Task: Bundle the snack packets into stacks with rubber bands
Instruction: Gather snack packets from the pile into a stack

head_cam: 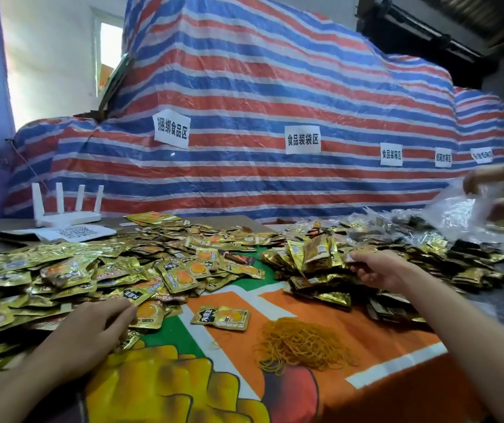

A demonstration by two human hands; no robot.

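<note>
**Loose packets left, bands in the middle**

Found left hand (92,334) palm down on the near edge of the loose packets (70,270), fingers gently bent and touching foil, clasping nothing. Found right hand (378,270) stretched forward to the right-hand heap (314,257), thumb on top, fingers curled under at its edge. Could not confirm a grip there. Could not tell either whether that heap was already banded.

Noted rubber bands (302,346) piled on the printed cloth (381,340) between the two forearms, nearer the right arm and closer to the body than either hand. Noted one stray packet (220,319) lying flat just left of the bands, long axis running left to right, closer to the left hand.

Judged the step in hand as gathering. Judged the likely next move as drawing a stack from the left pile, then pulling the right hand back towards the body for a band.
</note>
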